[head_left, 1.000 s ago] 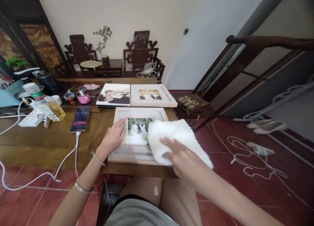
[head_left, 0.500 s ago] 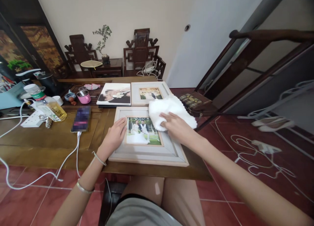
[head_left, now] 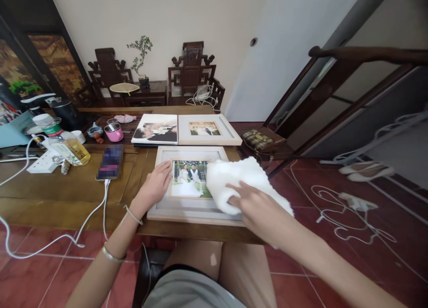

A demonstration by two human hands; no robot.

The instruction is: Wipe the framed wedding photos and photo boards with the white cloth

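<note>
The framed photo (head_left: 190,185) lies flat on the worktop (head_left: 73,196), by its near right edge. The left hand's (head_left: 154,183) fingers rest straight, close together, on its left side; the right hand's (head_left: 257,207) are clamped on a white cloth (head_left: 234,178) across its right. A hard push could skid it into the second frame (head_left: 231,130), just beyond.

This seems to be a home: carved wooden armchairs (head_left: 192,71) and a potted bonsai (head_left: 141,54) stand by the far wall (head_left: 214,14), pale shoes (head_left: 374,173) are at right, framed wedding photos (head_left: 189,178) lie on the near table (head_left: 83,187).
</note>
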